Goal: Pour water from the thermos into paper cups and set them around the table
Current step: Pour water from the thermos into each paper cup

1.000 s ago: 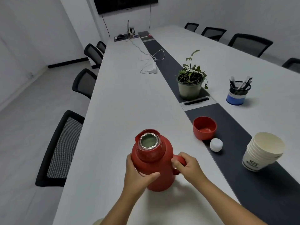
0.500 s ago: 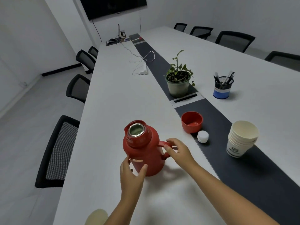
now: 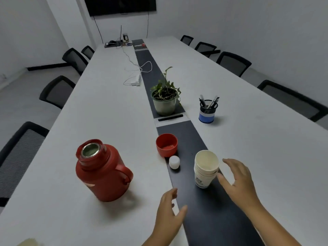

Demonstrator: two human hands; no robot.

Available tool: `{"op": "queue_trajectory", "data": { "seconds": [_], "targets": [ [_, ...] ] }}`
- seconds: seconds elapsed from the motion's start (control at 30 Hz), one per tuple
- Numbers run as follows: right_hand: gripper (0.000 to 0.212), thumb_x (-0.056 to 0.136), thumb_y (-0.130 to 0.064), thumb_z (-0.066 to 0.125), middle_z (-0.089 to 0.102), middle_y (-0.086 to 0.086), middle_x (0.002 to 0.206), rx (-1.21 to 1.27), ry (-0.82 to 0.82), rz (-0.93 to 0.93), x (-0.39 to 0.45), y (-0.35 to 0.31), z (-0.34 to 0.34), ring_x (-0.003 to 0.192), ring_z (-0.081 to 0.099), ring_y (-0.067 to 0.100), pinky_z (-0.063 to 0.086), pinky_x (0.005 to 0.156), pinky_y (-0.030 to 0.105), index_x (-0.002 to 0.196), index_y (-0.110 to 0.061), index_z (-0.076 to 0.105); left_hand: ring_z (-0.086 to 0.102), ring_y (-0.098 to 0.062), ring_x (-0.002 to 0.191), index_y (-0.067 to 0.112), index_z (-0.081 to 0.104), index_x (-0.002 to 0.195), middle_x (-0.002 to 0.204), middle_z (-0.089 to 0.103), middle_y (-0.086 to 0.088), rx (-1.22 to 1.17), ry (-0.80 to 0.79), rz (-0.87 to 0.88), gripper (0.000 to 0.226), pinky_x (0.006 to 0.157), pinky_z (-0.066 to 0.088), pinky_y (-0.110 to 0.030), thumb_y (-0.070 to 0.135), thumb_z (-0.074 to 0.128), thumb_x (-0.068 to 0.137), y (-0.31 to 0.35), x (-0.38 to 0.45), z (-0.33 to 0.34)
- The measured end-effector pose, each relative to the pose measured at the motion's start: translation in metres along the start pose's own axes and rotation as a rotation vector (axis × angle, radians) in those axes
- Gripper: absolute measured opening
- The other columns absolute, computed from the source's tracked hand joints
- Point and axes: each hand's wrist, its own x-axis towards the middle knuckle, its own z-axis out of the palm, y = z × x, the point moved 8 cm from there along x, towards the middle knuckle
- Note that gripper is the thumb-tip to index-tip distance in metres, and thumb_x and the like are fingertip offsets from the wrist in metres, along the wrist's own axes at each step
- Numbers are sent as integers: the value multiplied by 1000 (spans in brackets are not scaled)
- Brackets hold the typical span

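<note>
A red thermos (image 3: pixel 102 170) stands upright on the white table (image 3: pixel 110 110), its mouth uncovered and its handle facing right. Its red lid (image 3: pixel 166 145) lies upside down at the edge of the dark centre strip, with a small white stopper (image 3: pixel 174 162) just in front of it. A stack of paper cups (image 3: pixel 205 168) stands on the strip. My right hand (image 3: pixel 237 180) is open just right of the stack, fingers spread, not touching it. My left hand (image 3: pixel 169 217) hovers open over the table edge of the strip, between thermos and cups.
A potted plant (image 3: pixel 164 98) and a blue pen holder (image 3: pixel 207 110) stand further along the table. White cables and a charger (image 3: pixel 135 80) lie beyond. Black chairs (image 3: pixel 56 91) line both sides. A pale cup rim (image 3: pixel 29 242) shows at the bottom left.
Both hands have let go of the thermos and moved right toward the cup stack. The thermos now stands alone on the table, and the view has swung right.
</note>
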Motion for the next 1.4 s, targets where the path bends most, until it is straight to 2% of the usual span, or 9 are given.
{"op": "queue_trajectory", "data": {
  "seconds": [0.13,0.3,0.43,0.6,0.77,0.9,1.0,1.1,1.4],
  "targets": [
    [58,87,-31,55,23,2,150,-52,-272,-61,34,15,24,137,21,18,21,109,27,138,-22,28,43,-4,112,20,30,133,122,41,10,-80,29,-113,63,96,37,-19,16,65,80,17,26,40],
    [52,84,-37,57,41,-1,142,-91,-337,-272,50,13,26,128,37,11,19,98,10,131,-18,43,35,-9,128,19,24,138,131,33,13,-61,33,-100,76,104,32,-18,16,68,76,32,59,67],
    [56,81,-42,60,45,-5,138,-109,-385,-379,57,18,21,124,41,8,15,93,1,130,-19,46,51,0,110,36,39,114,119,52,16,-146,-10,-5,67,81,41,-3,11,74,63,50,82,84],
    [47,78,-35,66,53,-4,129,-45,-356,-389,70,31,11,115,46,5,15,82,-10,120,-15,57,56,-5,105,35,43,111,113,58,10,-176,34,-31,73,90,49,-26,31,76,46,48,99,96],
    [26,68,-22,76,60,-8,108,135,-261,-312,75,41,3,96,49,-3,31,82,-3,89,-11,67,59,-7,100,37,45,106,108,60,10,-150,73,-29,70,85,53,-30,38,75,42,43,103,100],
    [20,66,-18,76,52,-13,101,189,-275,-312,73,40,4,98,48,-2,36,81,2,77,-14,60,58,-1,102,45,41,112,109,59,19,-139,77,17,73,81,50,-17,31,78,50,45,102,103],
    [30,63,-21,76,44,-18,95,178,-305,-314,71,38,7,94,47,1,39,75,4,67,-28,47,52,4,110,47,22,128,121,52,23,-94,51,5,95,89,45,-14,42,76,50,42,100,106],
    [44,56,-27,80,39,-16,88,180,-335,-284,71,38,11,86,45,2,38,69,6,59,-31,37,43,17,107,58,6,117,117,39,37,-40,58,-3,94,81,36,1,53,71,48,41,96,106],
    [41,52,-39,80,44,-24,98,230,-287,-248,67,43,4,95,47,-1,39,71,0,63,-32,41,41,17,112,51,34,117,124,46,23,-70,108,60,77,83,37,2,35,80,57,38,85,103]
  ]
}}
